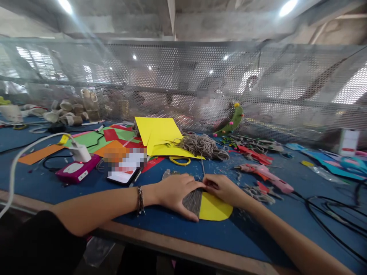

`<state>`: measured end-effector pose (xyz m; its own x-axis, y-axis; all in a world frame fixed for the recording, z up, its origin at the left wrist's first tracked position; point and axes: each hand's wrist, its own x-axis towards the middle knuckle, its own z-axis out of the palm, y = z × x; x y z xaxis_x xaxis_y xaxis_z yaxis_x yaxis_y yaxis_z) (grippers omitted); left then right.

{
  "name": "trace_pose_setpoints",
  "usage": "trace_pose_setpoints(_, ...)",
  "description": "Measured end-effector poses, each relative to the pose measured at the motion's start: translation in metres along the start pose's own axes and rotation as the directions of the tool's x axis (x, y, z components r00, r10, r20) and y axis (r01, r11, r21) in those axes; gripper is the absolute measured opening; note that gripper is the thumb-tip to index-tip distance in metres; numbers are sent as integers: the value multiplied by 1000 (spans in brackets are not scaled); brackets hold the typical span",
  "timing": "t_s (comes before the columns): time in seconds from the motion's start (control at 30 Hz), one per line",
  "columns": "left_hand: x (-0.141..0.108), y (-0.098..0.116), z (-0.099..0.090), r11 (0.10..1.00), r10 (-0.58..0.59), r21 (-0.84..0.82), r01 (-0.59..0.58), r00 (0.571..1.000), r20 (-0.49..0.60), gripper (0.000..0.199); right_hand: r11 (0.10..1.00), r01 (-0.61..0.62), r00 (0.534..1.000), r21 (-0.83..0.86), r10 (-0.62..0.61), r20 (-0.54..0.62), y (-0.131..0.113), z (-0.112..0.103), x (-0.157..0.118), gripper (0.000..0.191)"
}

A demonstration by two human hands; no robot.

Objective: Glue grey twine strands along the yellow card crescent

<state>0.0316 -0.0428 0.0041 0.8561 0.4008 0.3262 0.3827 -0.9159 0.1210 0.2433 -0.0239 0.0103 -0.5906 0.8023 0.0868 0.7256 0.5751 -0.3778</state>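
Note:
A rounded yellow card (215,208) lies on the blue table, its left part covered with rows of grey yarn (192,204). Across that yarn-covered part rests my left hand (174,193), thumb spread from the fingers, which reach along the far edge. My right hand (220,188) is closed in a pinch at the card's far edge, on a grey yarn strand (203,168). This strand runs back to a loose grey yarn bundle (202,146). My left hand hides the card's left end.
A pink glue gun (268,177) with a black cable lies right. On the left are a phone (127,168), a magenta power box (77,169) with a white plug, and coloured paper. Folded yellow paper (160,131) and a green cactus-like piece (232,122) stand near the perforated screen (172,80).

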Motion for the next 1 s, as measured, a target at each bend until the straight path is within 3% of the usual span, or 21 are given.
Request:
trace_pose_setpoints(0.2, 0, 4, -6, 1000, -23, 16, 23, 999, 45, 81, 999, -29, 999, 25, 28, 23, 2, 0, 2, 23)
trace_pose_setpoints(0.37, -2, 7, -10, 988, -105, -103, 115, 990, 96, 82, 999, -15, 999, 40, 13, 43, -3, -6, 3, 25)
trace_pose_setpoints(0.7, -1, 6, -24, 963, -109, -234, 132, 988, 107, 56, 990, 34, 991, 139, -51, 123, -8, -19, 8, 31)
trace_pose_setpoints(1.0, 6, 6, -46, 947, -151, -278, 160, 987, 53, 38, 965, -8, 995, 263, -18, 97, -24, -35, 5, 30)
